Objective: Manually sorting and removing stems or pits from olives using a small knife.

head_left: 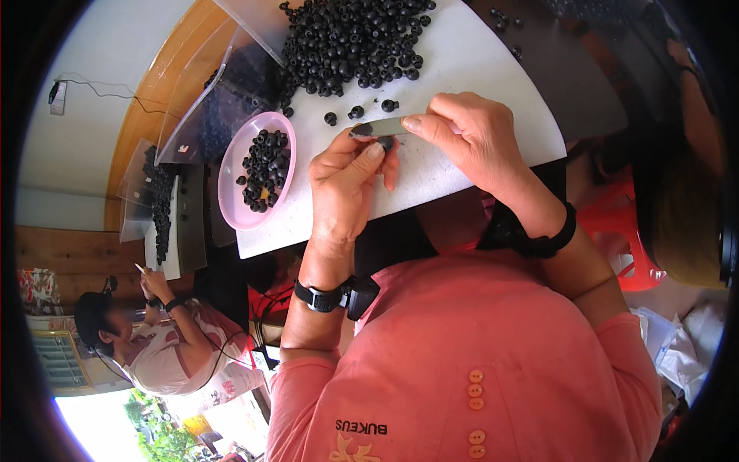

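Between the thumb and fingers of my left hand [342, 181] is a small black knobbed part [386, 143]. My right hand [477, 138] grips a short knife, its metal blade [377, 128] lying across the top of that part and smudged dark near the tip. The knife's handle is hidden in my fingers. Just beyond my hands, three loose black parts [356, 112] lie on the white tabletop [493, 85]. To the left of my left hand, a pink oval dish [229, 202] holds several similar black parts.
A large heap of black parts [350, 46] covers the far side of the table. Clear plastic panels [202, 104] stand at the far left. Another person [162, 331] works at a second table on the left. A red plastic stool [635, 242] and another person's arm [697, 115] are at right.
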`<action>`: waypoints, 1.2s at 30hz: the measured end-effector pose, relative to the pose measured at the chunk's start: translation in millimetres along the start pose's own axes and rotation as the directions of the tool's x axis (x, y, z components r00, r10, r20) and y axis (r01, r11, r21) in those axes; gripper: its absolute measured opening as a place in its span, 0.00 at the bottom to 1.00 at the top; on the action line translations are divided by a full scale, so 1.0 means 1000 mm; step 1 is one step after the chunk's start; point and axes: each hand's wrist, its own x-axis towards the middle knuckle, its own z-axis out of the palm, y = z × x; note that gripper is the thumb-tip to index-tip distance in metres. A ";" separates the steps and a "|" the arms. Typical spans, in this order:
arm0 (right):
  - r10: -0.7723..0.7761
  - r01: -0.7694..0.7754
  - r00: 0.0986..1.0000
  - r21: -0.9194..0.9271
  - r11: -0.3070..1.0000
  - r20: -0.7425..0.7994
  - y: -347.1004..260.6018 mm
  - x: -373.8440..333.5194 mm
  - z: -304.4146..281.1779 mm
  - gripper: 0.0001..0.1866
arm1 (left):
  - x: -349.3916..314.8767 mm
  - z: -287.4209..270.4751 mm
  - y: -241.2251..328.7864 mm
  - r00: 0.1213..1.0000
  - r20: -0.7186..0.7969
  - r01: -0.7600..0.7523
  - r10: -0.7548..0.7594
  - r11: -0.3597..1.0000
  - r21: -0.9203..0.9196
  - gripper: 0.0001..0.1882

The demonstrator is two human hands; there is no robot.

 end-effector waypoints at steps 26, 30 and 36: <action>-0.064 0.064 0.998 0.006 0.998 -0.006 0.005 0.001 0.001 0.26 | 0.001 0.011 0.000 1.000 -0.013 -0.016 0.015 0.996 -0.083 0.18; -0.076 0.076 0.997 -0.005 0.997 -0.002 0.004 0.000 0.001 0.26 | 0.000 0.013 -0.004 0.998 -0.023 -0.052 0.050 0.994 -0.100 0.18; -0.152 0.151 0.988 -0.036 0.988 -0.016 0.007 -0.001 0.001 0.25 | -0.002 0.012 -0.005 0.999 -0.034 -0.033 0.030 0.997 -0.072 0.17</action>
